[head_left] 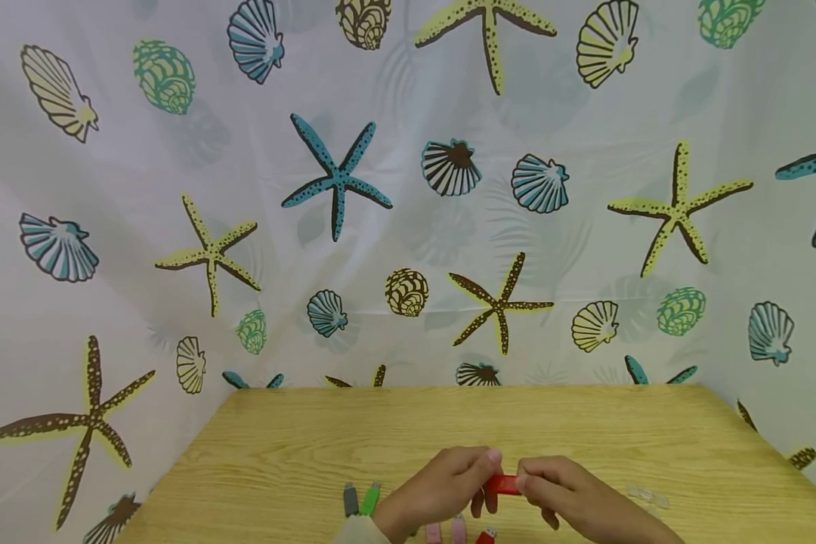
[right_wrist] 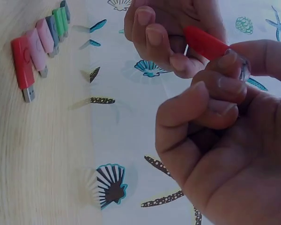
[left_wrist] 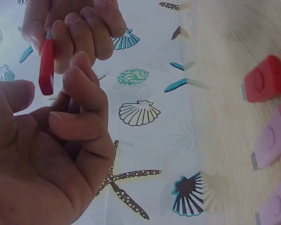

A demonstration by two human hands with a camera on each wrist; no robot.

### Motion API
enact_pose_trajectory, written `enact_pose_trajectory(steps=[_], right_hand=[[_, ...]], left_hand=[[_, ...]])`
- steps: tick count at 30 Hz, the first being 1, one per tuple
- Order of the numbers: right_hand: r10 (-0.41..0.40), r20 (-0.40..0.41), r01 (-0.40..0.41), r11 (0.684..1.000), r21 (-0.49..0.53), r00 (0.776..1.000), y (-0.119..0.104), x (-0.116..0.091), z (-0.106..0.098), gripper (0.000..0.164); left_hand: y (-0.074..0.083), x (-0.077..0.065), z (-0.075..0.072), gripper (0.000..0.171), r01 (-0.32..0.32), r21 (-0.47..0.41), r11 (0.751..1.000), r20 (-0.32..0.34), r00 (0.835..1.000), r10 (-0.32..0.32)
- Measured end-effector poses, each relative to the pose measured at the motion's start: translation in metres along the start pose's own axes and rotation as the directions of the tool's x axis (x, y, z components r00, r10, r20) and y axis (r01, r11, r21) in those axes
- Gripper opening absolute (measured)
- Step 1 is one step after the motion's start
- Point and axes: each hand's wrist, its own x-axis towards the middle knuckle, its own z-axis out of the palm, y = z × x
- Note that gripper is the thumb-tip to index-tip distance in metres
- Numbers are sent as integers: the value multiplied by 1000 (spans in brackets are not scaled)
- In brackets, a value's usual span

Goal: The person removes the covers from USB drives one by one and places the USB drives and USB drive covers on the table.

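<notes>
A red USB stick (head_left: 505,484) is held in the air between the two hands, over the table. My right hand (head_left: 564,487) pinches it at the plug end between thumb and index finger, where a greyish, clear-looking piece (right_wrist: 245,70) shows. My left hand (head_left: 442,487) is at the other end of the stick. Seen from the left wrist, the stick's free end (left_wrist: 46,86) sits in the gap between the left thumb and loosely bent fingers. In the right wrist view the red body (right_wrist: 206,43) overlaps the left hand.
On the wooden table (head_left: 279,431) lie more USB sticks in a row: a grey one (head_left: 350,500), green ones (head_left: 370,499), pink ones (head_left: 433,533) and a red one (right_wrist: 22,63). Small clear pieces (head_left: 648,496) lie to the right. A shell-patterned curtain (head_left: 408,227) encloses the table.
</notes>
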Motion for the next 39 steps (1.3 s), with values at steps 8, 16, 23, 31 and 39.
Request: enact_pose_trajectory(steps=[8, 16, 23, 31, 39], right_hand=[[-73, 1, 73, 997, 21, 997, -6, 2, 4, 34], [-101, 6, 100, 994, 37, 995, -8, 4, 8, 34], [-121, 7, 120, 991, 65, 993, -12, 4, 11, 35], [-103, -6, 103, 991, 90, 995, -18, 3, 14, 36], [-149, 26, 146, 984, 99, 988, -17, 4, 15, 38]], left_hand=[[9, -1, 5, 51, -56, -9, 998, 51, 997, 57], [11, -3, 5, 41, -80, -100, 992, 123, 988, 92], [15, -7, 2, 48, -18, -202, 979, 207, 976, 61], [20, -13, -1, 47, -6, -235, 972, 264, 962, 70], [19, -13, -2, 46, -53, -256, 965, 303, 944, 132]])
